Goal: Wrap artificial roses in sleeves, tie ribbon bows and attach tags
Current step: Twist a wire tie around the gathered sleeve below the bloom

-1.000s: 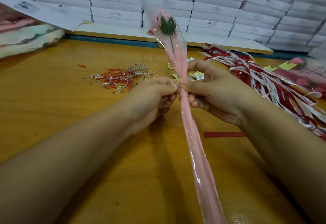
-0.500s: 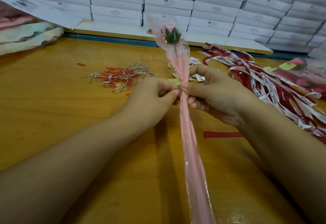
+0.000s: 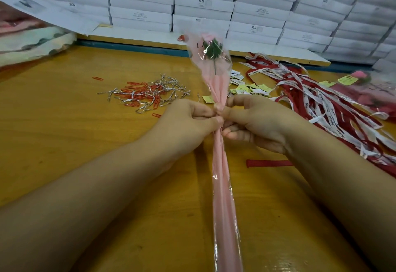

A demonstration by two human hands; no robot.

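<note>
While you pinch the sleeve [image 3: 222, 196], keep it bunched tight.
Both your left hand [image 3: 186, 126] and right hand [image 3: 257, 126] squeeze its neck above the tabletop's [image 3: 64, 132] middle; twist slowly.

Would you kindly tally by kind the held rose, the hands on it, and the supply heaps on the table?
Sleeved rose: 1
Hands pinching it, left hand and right hand: 2
Heap of twist ties and paper clips: 1
Heap of tags: 1
Heap of ribbons: 1
Total: 6
</note>
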